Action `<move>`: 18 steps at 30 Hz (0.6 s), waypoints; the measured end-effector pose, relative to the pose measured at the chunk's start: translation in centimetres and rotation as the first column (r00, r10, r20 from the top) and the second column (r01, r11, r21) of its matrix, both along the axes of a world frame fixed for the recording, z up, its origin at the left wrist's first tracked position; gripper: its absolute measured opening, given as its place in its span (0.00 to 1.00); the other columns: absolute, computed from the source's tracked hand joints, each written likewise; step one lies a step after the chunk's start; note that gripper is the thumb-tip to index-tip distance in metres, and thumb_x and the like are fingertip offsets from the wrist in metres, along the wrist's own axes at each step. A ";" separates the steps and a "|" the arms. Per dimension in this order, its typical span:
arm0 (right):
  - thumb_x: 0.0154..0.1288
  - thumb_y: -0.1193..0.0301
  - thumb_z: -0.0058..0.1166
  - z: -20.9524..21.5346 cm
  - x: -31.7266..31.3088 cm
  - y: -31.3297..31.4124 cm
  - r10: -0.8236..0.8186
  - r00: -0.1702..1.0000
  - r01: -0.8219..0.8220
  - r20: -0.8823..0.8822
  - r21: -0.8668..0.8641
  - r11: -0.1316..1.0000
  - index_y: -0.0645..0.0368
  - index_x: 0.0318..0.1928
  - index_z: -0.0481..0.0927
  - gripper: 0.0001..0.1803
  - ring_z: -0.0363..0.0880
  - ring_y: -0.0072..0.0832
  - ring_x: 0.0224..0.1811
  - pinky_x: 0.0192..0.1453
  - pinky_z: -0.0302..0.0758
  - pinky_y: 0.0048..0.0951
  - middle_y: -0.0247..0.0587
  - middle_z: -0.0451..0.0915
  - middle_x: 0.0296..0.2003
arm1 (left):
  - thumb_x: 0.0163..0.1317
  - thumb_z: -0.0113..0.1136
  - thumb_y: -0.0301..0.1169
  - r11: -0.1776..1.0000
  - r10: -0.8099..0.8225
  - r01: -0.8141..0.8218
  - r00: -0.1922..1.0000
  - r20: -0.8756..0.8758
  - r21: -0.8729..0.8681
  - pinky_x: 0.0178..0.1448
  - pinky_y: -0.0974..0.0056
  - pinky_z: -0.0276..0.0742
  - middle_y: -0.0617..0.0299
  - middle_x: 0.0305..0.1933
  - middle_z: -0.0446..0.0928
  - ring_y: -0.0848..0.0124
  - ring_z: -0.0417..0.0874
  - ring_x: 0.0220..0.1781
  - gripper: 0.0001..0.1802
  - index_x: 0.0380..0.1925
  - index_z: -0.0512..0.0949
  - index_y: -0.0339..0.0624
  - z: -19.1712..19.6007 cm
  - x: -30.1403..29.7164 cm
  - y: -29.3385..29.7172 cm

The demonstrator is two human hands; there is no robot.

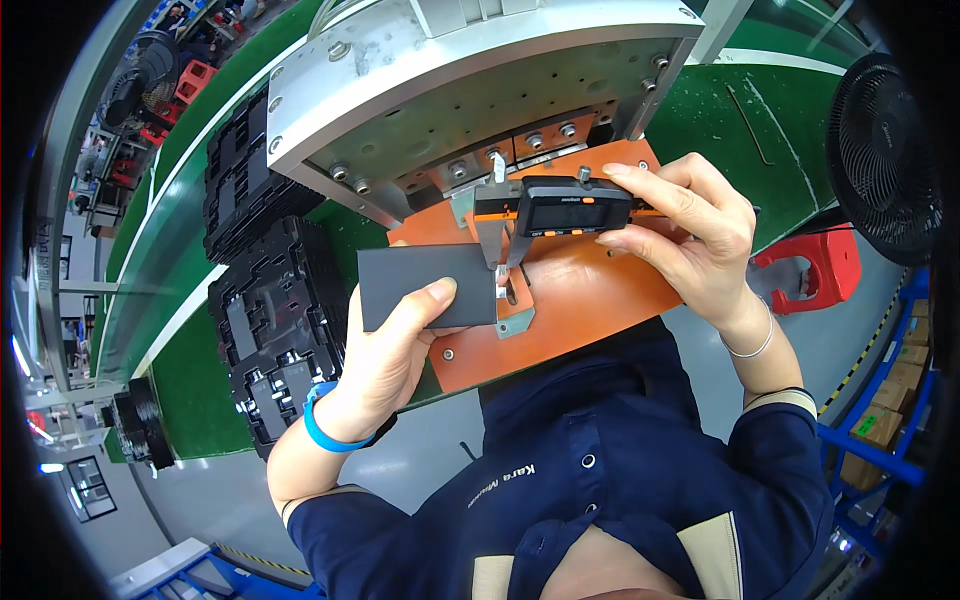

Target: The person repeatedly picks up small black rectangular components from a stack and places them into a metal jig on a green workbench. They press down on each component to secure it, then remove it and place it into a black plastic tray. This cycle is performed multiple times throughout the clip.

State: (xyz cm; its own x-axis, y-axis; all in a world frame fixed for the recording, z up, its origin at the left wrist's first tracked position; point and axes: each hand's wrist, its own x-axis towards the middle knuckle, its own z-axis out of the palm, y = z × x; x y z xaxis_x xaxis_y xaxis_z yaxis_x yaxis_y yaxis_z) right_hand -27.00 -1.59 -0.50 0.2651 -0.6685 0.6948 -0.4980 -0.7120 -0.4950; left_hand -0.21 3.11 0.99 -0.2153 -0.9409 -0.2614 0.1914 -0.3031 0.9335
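My left hand (pixel 392 352) grips a flat dark grey rectangular plate (pixel 415 278), its thumb lying on top. In my right hand (pixel 708 232), held between thumb and fingers, is a black digital caliper (pixel 576 190) with orange buttons. The caliper's jaws point toward me and reach the plate's right edge, where a small metal tab shows; whether they touch it I cannot tell. Below both hands lies an orange board (pixel 600 295) with a small metal fixture (pixel 518 318) on it.
A heavy metal frame (pixel 470 85) with bolts stands just beyond my hands. Stacks of black moulded trays (pixel 280 320) are at the left on the green tabletop (pixel 205 420). A hex key (pixel 748 122) and a black fan (pixel 885 155) sit at the right, near a red stool (pixel 825 272).
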 end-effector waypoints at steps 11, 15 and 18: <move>0.42 0.69 0.75 0.0 0.0 0.0 -0.016 0.999 0.017 0.049 -0.016 1.000 0.53 0.50 0.86 0.29 0.71 0.22 0.23 0.25 0.68 0.23 0.32 0.74 0.23 | 0.64 0.55 0.33 1.000 0.014 -0.014 0.999 -0.031 0.002 0.55 0.56 0.84 0.42 0.51 0.79 0.57 0.84 0.53 0.23 0.54 0.65 0.32 -0.3 0.0 0.0; 0.41 0.70 0.75 0.1 -0.3 0.0 0.031 0.999 -0.030 0.016 -0.029 0.999 0.53 0.50 0.86 0.29 0.71 0.22 0.23 0.25 0.68 0.23 0.32 0.74 0.23 | 0.64 0.55 0.33 0.999 0.032 -0.031 0.999 -0.040 0.012 0.54 0.55 0.85 0.44 0.52 0.77 0.57 0.84 0.52 0.23 0.54 0.64 0.31 -0.5 0.2 0.1; 0.40 0.70 0.75 0.0 -0.2 0.0 0.068 0.998 -0.068 0.014 -0.027 0.997 0.52 0.50 0.86 0.29 0.71 0.21 0.23 0.24 0.68 0.23 0.32 0.74 0.23 | 0.64 0.56 0.33 0.999 0.047 -0.047 0.998 -0.047 0.017 0.53 0.56 0.86 0.45 0.51 0.77 0.58 0.84 0.51 0.23 0.54 0.64 0.31 -0.5 0.3 0.2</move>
State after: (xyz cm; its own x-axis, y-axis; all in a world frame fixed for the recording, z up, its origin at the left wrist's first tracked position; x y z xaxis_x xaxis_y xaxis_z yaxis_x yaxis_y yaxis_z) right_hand -27.20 -1.60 -0.51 0.2987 -0.6304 0.7165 -0.4403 -0.7571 -0.4826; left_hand 0.08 3.33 0.50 -0.1835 -0.9461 -0.2668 0.2499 -0.3074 0.9182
